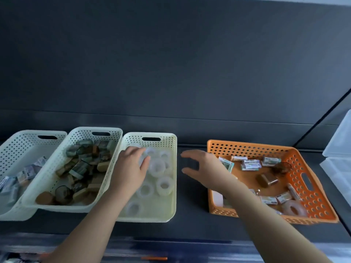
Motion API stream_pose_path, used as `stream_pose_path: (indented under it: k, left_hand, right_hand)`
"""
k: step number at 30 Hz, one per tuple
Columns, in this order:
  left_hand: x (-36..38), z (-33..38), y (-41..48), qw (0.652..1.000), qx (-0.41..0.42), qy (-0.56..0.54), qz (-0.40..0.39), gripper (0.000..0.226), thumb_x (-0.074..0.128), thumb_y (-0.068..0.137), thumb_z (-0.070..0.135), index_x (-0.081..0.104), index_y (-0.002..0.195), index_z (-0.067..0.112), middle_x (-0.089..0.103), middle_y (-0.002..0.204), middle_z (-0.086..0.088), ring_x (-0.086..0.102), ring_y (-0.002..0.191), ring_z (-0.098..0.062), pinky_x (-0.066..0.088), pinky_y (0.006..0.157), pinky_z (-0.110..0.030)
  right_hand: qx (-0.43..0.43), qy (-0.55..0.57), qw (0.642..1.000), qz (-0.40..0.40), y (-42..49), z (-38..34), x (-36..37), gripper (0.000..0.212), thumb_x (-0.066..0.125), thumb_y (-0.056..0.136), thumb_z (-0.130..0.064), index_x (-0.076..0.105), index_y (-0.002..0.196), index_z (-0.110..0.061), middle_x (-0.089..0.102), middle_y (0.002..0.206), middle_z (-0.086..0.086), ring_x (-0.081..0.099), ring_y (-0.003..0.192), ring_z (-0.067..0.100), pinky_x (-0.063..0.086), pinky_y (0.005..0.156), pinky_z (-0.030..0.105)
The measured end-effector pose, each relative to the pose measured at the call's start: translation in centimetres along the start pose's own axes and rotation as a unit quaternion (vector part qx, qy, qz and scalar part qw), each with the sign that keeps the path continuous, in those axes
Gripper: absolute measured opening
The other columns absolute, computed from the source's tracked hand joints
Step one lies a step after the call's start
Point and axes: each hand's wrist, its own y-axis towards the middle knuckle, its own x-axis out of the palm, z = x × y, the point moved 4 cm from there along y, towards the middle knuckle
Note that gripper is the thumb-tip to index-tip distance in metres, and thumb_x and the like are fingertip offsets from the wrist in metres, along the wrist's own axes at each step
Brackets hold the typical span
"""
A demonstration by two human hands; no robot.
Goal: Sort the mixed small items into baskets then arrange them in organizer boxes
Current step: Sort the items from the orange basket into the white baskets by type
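My left hand (pixel 131 168) is lying among the clear tape rolls (pixel 164 185) in the cream basket (pixel 171 141), whether pinching one I cannot tell; my right hand (pixel 201 166) is hovering spread, holding nothing, beside the orange basket (pixel 247 147). Sorting is looking well advanced but unfinished: small boxes (pixel 250 165), a stray roll (pixel 294 208) and brown bits (pixel 266 179) are sitting in the orange basket, and the organizer boxes (pixel 340 141) are waiting.

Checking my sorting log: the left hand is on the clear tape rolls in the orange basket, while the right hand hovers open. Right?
Not quite. The head view shows the left hand on the clear tape rolls in the cream basket, not the orange basket. The right hand does hover open.
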Motion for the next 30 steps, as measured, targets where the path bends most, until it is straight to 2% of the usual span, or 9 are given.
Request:
stream_pose_path:
  k: [4, 8, 11, 14, 19, 21, 25, 27, 30]
  left_hand:
    - [0.9, 5.7, -1.9, 0.987, 0.083, -0.098, -0.094, 0.031, 0.064, 0.089, 0.03, 0.067, 0.117, 0.018, 0.061, 0.117, 0.006, 0.052, 0.113, -0.012, 0.036, 0.095, -0.021]
    - [3.0, 11.7, -1.8, 0.953, 0.192, -0.089, -0.215, 0.039, 0.063, 0.087, 0.044, 0.061, 0.123, 0.031, 0.058, 0.118, 0.019, 0.044, 0.113, -0.001, 0.038, 0.097, -0.023]
    - [5.4, 14.9, -1.7, 0.921, 0.236, -0.044, -0.306, 0.043, 0.063, 0.086, 0.047, 0.059, 0.126, 0.034, 0.058, 0.12, 0.017, 0.039, 0.116, -0.003, 0.035, 0.101, -0.026]
    - [7.9, 15.9, -1.9, 0.892, 0.24, 0.03, -0.382, 0.041, 0.063, 0.084, 0.048, 0.059, 0.124, 0.041, 0.055, 0.117, 0.011, 0.037, 0.119, -0.011, 0.033, 0.104, -0.032]
    - [9.5, 17.1, -2.0, 0.846, 0.291, 0.155, -0.418, 0.028, 0.056, 0.088, 0.049, 0.063, 0.112, 0.036, 0.056, 0.11, 0.014, 0.029, 0.117, -0.015, 0.022, 0.107, -0.035]
    - [9.7, 17.4, -1.7, 0.848, 0.274, 0.156, -0.425, 0.024, 0.057, 0.087, 0.051, 0.063, 0.105, 0.037, 0.055, 0.107, 0.016, 0.027, 0.114, -0.014, 0.022, 0.106, -0.035]
    - [9.5, 18.4, 0.0, 0.886, 0.207, 0.083, -0.406, 0.017, 0.059, 0.086, 0.051, 0.063, 0.095, 0.037, 0.057, 0.103, 0.017, 0.035, 0.111, -0.011, 0.026, 0.102, -0.036]
    - [9.7, 19.3, 1.2, 0.91, 0.189, 0.028, -0.368, 0.012, 0.06, 0.087, 0.046, 0.063, 0.094, 0.037, 0.056, 0.104, 0.019, 0.043, 0.107, -0.008, 0.032, 0.098, -0.034]
    - [11.2, 20.2, 2.5, 0.937, 0.164, -0.039, -0.307, 0.006, 0.064, 0.086, 0.038, 0.064, 0.091, 0.034, 0.055, 0.102, 0.018, 0.053, 0.093, -0.004, 0.046, 0.085, -0.032]
  right_hand:
    - [0.073, -0.002, 0.997, -0.025, -4.5, 4.0, -4.3, 0.037, 0.069, 0.084, -0.029, 0.064, 0.121, -0.026, 0.063, 0.115, -0.013, 0.06, 0.107, 0.008, 0.044, 0.087, 0.016]
    - [0.119, -0.012, 0.986, -0.115, -8.0, 7.8, -6.0, 0.029, 0.071, 0.082, -0.037, 0.07, 0.109, -0.028, 0.066, 0.107, -0.02, 0.062, 0.092, -0.006, 0.051, 0.085, 0.014]
    - [0.119, 0.0, 0.976, -0.18, -9.5, 10.0, -5.9, 0.019, 0.069, 0.083, -0.04, 0.073, 0.098, -0.031, 0.069, 0.097, -0.021, 0.061, 0.085, -0.011, 0.053, 0.084, 0.018]
    - [0.111, 0.008, 0.971, -0.211, -10.2, 11.2, -5.9, 0.024, 0.062, 0.087, -0.044, 0.072, 0.103, -0.029, 0.069, 0.105, -0.019, 0.061, 0.091, -0.009, 0.049, 0.081, 0.012]
    - [0.103, 0.053, 0.965, -0.234, -10.2, 12.7, -5.8, 0.023, 0.059, 0.089, -0.042, 0.072, 0.1, -0.026, 0.068, 0.102, -0.015, 0.061, 0.09, -0.002, 0.05, 0.085, 0.021]
    - [0.107, 0.062, 0.968, -0.217, -10.0, 13.8, -6.4, 0.019, 0.058, 0.09, -0.041, 0.071, 0.094, -0.027, 0.069, 0.094, -0.015, 0.064, 0.084, 0.0, 0.054, 0.082, 0.026]
    - [0.112, 0.078, 0.979, -0.152, -9.2, 15.8, -8.4, 0.028, 0.059, 0.092, -0.029, 0.057, 0.064, -0.03, 0.061, 0.057, -0.018, 0.051, 0.048, -0.006, 0.04, 0.05, 0.01]
    - [0.121, 0.063, 0.985, -0.106, -8.8, 17.2, -9.0, 0.023, 0.062, 0.091, -0.028, 0.064, 0.069, -0.022, 0.065, 0.063, -0.005, 0.05, 0.049, 0.004, 0.039, 0.048, 0.016]
    - [0.13, -0.006, 0.989, -0.065, -8.0, 19.0, -8.9, 0.021, 0.063, 0.09, -0.028, 0.07, 0.085, -0.008, 0.068, 0.086, 0.003, 0.062, 0.069, 0.017, 0.051, 0.061, 0.028]
